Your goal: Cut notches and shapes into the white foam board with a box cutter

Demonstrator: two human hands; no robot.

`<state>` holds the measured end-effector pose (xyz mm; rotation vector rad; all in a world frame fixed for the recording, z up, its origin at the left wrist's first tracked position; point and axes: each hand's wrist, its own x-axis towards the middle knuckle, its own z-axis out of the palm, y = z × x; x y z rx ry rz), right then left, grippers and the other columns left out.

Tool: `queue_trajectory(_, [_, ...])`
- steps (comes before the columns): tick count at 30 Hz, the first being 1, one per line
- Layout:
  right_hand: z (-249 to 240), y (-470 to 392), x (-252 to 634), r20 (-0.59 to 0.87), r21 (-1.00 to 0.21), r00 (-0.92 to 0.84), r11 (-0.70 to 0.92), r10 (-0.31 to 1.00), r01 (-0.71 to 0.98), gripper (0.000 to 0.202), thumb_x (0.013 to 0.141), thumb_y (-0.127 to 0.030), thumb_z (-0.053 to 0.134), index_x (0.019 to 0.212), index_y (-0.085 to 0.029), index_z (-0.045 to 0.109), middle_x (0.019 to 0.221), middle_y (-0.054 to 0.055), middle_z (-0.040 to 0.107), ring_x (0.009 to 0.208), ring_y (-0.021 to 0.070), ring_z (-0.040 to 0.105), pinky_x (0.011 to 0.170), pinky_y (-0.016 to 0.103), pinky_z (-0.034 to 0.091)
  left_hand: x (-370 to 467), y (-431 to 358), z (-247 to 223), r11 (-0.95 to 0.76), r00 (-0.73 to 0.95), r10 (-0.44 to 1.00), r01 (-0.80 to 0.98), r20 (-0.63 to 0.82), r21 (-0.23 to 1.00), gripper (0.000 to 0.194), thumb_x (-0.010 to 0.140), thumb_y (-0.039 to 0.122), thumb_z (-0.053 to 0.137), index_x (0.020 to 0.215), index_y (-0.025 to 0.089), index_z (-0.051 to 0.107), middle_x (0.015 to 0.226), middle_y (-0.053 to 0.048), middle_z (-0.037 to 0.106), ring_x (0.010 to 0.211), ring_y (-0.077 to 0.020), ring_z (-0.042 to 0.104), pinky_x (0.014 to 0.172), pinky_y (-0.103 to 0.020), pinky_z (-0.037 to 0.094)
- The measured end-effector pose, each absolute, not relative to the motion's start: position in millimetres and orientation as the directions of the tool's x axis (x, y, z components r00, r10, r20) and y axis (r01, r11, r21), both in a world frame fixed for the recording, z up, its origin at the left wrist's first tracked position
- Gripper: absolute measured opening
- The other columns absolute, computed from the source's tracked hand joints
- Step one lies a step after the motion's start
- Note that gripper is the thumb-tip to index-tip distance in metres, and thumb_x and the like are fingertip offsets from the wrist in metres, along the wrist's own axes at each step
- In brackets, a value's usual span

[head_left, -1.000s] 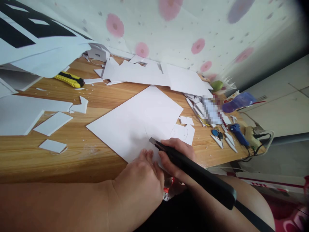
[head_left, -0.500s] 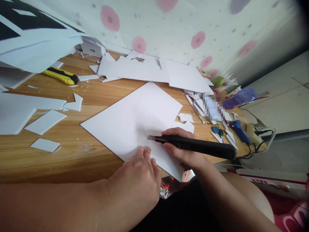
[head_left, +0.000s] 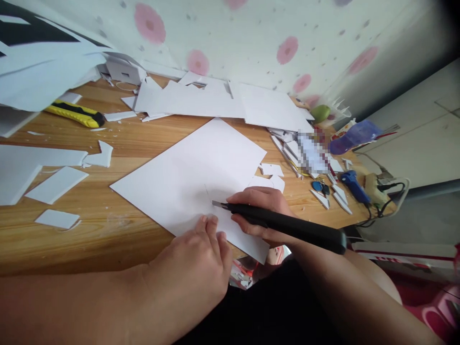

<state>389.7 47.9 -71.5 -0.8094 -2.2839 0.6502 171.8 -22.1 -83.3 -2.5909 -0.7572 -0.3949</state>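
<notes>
A large white foam board sheet (head_left: 194, 177) lies at an angle on the wooden table (head_left: 118, 230), its near corner hanging over the front edge. My right hand (head_left: 260, 211) grips a long black utility knife (head_left: 283, 224), with the blade tip resting on the sheet near a faint curved pencil line. My left hand (head_left: 192, 270) presses flat on the sheet's near edge, fingertips just left of the blade.
White offcuts (head_left: 57, 184) lie at the left, larger cut sheets (head_left: 215, 100) along the flowered wall. A yellow utility knife (head_left: 74, 114) rests at the far left. A blue glue gun (head_left: 354, 187), keys and cables crowd the right end.
The knife handle has swung from pointing toward me to lying almost level to the right. The blade tip has shifted slightly left on the sheet. My left hand has stayed pressed down.
</notes>
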Motion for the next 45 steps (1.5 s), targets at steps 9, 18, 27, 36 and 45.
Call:
queue_trajectory(9, [-65, 45, 399, 0.326, -0.6, -0.652, 0.683, 0.685, 0.417, 0.016, 0.097, -0.025, 0.069, 0.111, -0.019, 0.073, 0.09, 0.005, 0.08, 0.077, 0.016, 0.074, 0.07, 0.025, 0.061, 171, -22, -84, -0.762, 0.813, 0.466, 0.569, 0.35, -0.309, 0.038, 0.058, 0.018, 0.072, 0.092, 0.007, 0.083, 0.104, -0.038, 0.074, 0.086, -0.0433, 0.081, 0.056, -0.039, 0.061])
queue_trajectory(18, [-65, 40, 411, 0.27, -0.607, -0.671, 0.663, 0.691, 0.438, 0.02, 0.096, -0.028, 0.07, 0.115, -0.023, 0.073, 0.093, 0.005, 0.08, 0.078, 0.0173, 0.075, 0.07, 0.028, 0.062, 171, -22, -84, -0.775, 0.815, 0.465, 0.564, 0.346, -0.287, 0.034, 0.062, 0.015, 0.069, 0.092, 0.007, 0.082, 0.105, -0.038, 0.074, 0.085, -0.0442, 0.081, 0.058, -0.042, 0.063])
queue_trajectory(27, [-63, 27, 430, 0.264, -0.574, -0.674, 0.674, 0.689, 0.464, 0.02, 0.099, -0.031, 0.069, 0.117, -0.023, 0.073, 0.092, 0.006, 0.079, 0.081, 0.0198, 0.076, 0.07, 0.031, 0.063, 170, -21, -90, -0.782, 0.8, 0.47, 0.574, 0.373, -0.245, 0.032, 0.068, 0.007, 0.061, 0.093, 0.004, 0.08, 0.106, -0.04, 0.074, 0.088, -0.0475, 0.08, 0.06, -0.045, 0.061])
queue_trajectory(36, [-59, 11, 451, 0.289, -0.579, -0.673, 0.684, 0.681, 0.444, 0.02, 0.097, -0.026, 0.071, 0.117, -0.023, 0.07, 0.09, 0.005, 0.079, 0.08, 0.0202, 0.078, 0.071, 0.032, 0.065, 162, -17, -93, -0.796, 0.836, 0.434, 0.531, 0.336, -0.292, 0.038, 0.072, 0.002, 0.055, 0.101, 0.007, 0.079, 0.107, -0.033, 0.077, 0.091, -0.0415, 0.08, 0.061, -0.043, 0.064])
queue_trajectory(45, [-60, 5, 458, 0.271, -0.602, -0.655, 0.655, 0.705, 0.457, 0.02, 0.096, -0.025, 0.069, 0.116, -0.026, 0.074, 0.087, 0.006, 0.079, 0.082, 0.0233, 0.079, 0.075, 0.037, 0.066, 160, -13, -86, -0.831, 0.857, 0.388, 0.484, 0.339, -0.275, 0.043, 0.068, -0.003, 0.051, 0.102, 0.002, 0.079, 0.109, -0.038, 0.075, 0.09, -0.0434, 0.079, 0.062, -0.046, 0.066])
